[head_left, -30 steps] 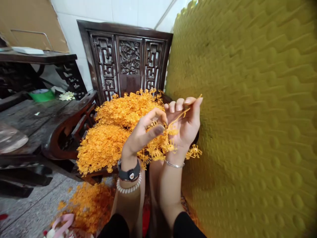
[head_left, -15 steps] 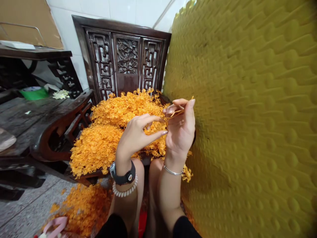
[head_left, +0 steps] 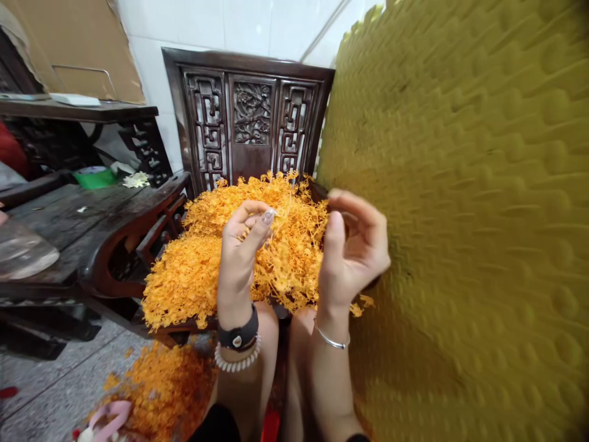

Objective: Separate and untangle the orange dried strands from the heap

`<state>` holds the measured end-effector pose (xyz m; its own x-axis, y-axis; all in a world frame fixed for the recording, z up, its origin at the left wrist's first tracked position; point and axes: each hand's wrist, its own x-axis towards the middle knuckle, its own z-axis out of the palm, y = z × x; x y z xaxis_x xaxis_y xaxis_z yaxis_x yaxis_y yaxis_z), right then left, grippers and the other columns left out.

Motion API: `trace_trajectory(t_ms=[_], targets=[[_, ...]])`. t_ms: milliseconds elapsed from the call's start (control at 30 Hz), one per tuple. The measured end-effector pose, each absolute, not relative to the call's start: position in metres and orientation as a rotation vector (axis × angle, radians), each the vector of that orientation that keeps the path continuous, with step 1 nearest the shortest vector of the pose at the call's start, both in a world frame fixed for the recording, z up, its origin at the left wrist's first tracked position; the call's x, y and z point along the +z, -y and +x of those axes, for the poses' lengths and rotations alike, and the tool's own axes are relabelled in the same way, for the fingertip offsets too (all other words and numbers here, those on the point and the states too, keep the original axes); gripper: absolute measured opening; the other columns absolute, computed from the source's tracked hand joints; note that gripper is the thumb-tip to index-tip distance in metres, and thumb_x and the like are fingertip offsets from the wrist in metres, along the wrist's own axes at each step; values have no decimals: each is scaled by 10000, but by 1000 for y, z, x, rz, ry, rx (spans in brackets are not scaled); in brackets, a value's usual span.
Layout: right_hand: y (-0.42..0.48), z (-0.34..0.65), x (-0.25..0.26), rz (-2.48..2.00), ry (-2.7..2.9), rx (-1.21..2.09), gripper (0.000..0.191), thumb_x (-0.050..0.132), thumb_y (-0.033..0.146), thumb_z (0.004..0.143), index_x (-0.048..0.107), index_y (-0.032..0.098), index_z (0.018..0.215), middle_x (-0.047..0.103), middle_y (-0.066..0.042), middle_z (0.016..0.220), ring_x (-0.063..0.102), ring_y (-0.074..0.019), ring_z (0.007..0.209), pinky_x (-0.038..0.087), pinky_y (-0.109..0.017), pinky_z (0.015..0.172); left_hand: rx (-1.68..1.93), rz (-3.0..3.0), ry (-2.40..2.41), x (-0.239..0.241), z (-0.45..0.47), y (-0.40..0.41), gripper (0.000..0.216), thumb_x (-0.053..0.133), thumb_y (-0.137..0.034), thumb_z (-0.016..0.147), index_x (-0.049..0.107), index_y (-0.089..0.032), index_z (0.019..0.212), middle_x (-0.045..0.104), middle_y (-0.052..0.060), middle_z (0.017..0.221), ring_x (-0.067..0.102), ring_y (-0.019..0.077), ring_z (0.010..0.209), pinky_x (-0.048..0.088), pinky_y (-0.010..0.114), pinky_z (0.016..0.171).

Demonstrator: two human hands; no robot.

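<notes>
Your left hand [head_left: 239, 252] is up in front of the heap of orange flower sprigs [head_left: 294, 261], its thumb and forefinger closed in a pinch; whether a thin piece sits between those fingertips, you cannot tell. Your right hand [head_left: 354, 255] is just beside the heap's right edge, near the yellow embossed foam mat [head_left: 460, 215] that stands upright along that side. Its fingers curve loosely around a hollow, thumb raised, and the grip is slack. The two hands are apart, with sprigs visible between them.

The heap lies in front of you on a dark wooden armchair, against its carved backrest [head_left: 252, 161]. Your knees are just in front of it. More orange pieces [head_left: 165, 380] lie on the floor to the left, near a pink loop [head_left: 113, 416].

You wear a black wristband [head_left: 238, 331] and a pale coiled band [head_left: 237, 366] on the left wrist, and a silver bangle [head_left: 338, 344] on the right. Left of the chair, a green tape roll [head_left: 95, 178] rests on the dark table [head_left: 55, 224] beside a pale flower [head_left: 137, 180].
</notes>
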<state>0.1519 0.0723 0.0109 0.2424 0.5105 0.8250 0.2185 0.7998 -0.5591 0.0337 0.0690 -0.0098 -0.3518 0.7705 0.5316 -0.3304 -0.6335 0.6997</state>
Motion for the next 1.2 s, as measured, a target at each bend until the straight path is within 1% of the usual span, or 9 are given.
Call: trace_trajectory(t_ms=[67,133,267,367,533,767,900,1033,1200], targets=[[-61,151,12,-593,1400,343,157,457,274,873,610,245,896,610,-12,718,622,-139,672,512,-300,607,1984,1071,-594,-11,34,-69,118,696,-291,726,632,-213,787,499,-41,609,419,45,495,364,144,457],[-57,150,14,-602,1487,500,152,470,271,870,612,226,840,586,12,648,581,-105,575,482,-258,545,1941,1052,-557,-11,33,-68,110,710,-301,708,649,-220,752,559,-35,646,456,44,502,383,148,462],[-63,149,17,-641,1684,715,113,596,250,790,584,202,891,619,-7,859,593,-104,769,490,-233,655,1979,1042,-571,-13,30,-68,88,717,-301,698,667,-233,723,625,-32,693,549,64,576,455,171,545],[-70,147,15,-651,1809,846,130,603,267,780,571,187,878,586,-5,830,558,-101,750,471,-242,671,2009,1065,-608,-14,28,-72,69,713,-279,702,667,-232,724,638,-30,717,590,81,645,490,197,636],[-78,142,6,-704,1786,909,165,538,309,823,503,178,729,450,25,668,411,-81,595,359,-237,539,1953,1231,-704,-15,27,-78,105,681,-272,736,611,-194,725,564,-30,654,523,66,581,450,179,568],[-77,143,6,-661,2030,662,154,413,227,884,436,194,736,435,22,682,388,-89,612,316,-263,591,1827,1480,-909,-15,18,-71,270,646,-350,760,481,-184,627,415,-43,564,374,72,504,334,197,457],[-78,142,5,-617,2090,822,174,463,234,859,420,192,695,369,49,604,331,-74,550,285,-251,537,1763,1529,-972,-19,10,-70,358,553,-410,815,442,-181,563,391,-29,561,367,91,516,336,226,469],[-83,140,-2,-678,2015,1004,163,521,275,816,442,187,704,385,51,609,332,-66,537,279,-232,493,1859,1610,-986,-22,8,-75,384,559,-356,823,415,-175,518,318,-41,512,313,87,479,267,239,444],[-90,143,-7,-900,1957,844,207,510,276,809,443,178,640,391,44,586,346,-71,537,278,-246,512,1921,1853,-1101,-20,12,-84,235,549,-281,844,592,-178,637,535,-9,642,466,107,622,362,259,590]])
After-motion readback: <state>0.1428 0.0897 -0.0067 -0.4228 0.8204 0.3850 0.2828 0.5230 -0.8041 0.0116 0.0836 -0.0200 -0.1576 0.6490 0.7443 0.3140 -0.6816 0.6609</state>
